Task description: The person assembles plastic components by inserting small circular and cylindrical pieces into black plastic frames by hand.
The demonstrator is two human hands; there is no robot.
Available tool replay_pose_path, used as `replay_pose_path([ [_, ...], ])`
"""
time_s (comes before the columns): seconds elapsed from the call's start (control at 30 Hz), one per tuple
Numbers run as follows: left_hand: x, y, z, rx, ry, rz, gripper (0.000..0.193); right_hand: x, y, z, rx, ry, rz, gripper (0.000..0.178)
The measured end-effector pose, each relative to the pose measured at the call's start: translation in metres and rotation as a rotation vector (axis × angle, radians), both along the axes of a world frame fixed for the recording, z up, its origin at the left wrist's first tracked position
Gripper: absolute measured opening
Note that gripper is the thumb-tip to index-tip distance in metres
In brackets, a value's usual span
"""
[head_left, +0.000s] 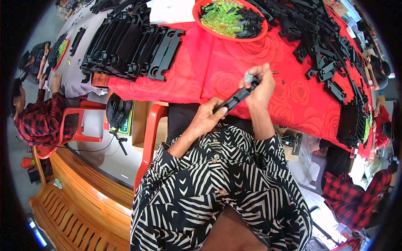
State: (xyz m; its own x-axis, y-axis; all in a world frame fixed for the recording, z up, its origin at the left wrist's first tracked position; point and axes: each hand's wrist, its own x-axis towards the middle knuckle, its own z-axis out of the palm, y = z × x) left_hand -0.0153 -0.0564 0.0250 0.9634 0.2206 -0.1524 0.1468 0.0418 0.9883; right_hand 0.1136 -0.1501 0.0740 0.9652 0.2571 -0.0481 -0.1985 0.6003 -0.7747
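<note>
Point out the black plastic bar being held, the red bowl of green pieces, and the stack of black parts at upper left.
black plastic bar (235, 99): head view, mid-length between the hands.
red bowl (229, 37): head view, near rim.
stack of black parts (130, 46): head view, middle of the row.

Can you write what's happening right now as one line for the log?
left hand: grips black plastic bar | right hand: holds bar's far end, small grey part at fingertips | red tablecloth beneath

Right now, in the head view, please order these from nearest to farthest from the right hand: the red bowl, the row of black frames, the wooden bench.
1. Red bowl, above the right hand.
2. Row of black frames, upper left.
3. Wooden bench, lower left on the floor.
</note>
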Motion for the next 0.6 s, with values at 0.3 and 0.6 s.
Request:
replay_pose_path([
  [0.3,-0.002,0.006,0.003,0.238,0.020,-0.147,0.011,-0.002,-0.005,0.003,-0.134,-0.093,-0.029,0.041],
  [0.6,-0.002,0.003,0.000,0.039,0.051,-0.099,0.009,-0.002,-0.005,0.008,-0.101,-0.060,-0.093,0.042],
])
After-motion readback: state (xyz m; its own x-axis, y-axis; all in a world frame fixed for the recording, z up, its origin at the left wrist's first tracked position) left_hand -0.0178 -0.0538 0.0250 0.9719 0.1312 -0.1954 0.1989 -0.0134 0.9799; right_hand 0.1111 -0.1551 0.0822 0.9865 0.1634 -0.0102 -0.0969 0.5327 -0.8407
